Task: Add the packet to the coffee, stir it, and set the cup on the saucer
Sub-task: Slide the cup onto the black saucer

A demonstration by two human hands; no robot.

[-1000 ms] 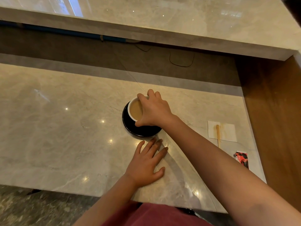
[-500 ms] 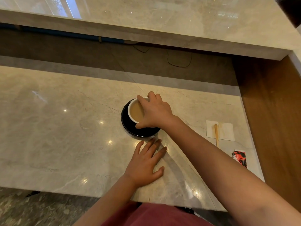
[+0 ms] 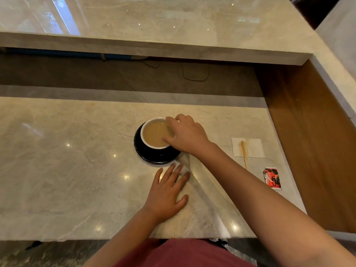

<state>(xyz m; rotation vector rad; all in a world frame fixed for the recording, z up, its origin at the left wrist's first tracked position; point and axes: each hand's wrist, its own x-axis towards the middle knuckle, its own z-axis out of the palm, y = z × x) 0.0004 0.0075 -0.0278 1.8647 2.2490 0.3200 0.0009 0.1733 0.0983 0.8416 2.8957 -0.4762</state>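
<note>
Head view: cup (image 3: 154, 132) sits on the saucer (image 3: 154, 158); right hand (image 3: 187, 136) seemingly grips its right rim, nearer than the left hand (image 3: 166, 193), flat and spread just before the saucer.

- The right side of the cup (image 3: 154, 132) is covered by the right hand (image 3: 187, 135); whether a handle exists there cannot be told.
- The right rim of the saucer (image 3: 154, 158) is hidden under the same hand and wrist.
- Contact between the right hand's fingertips and the cup wall is not resolved; the grip is obscured.
- The print on the red packet (image 3: 272, 178) is too small to be read.
- The upper counter (image 3: 173, 22) is cut off by the top and left edges.
- Both forearms are cut off at the bottom edge.
</note>
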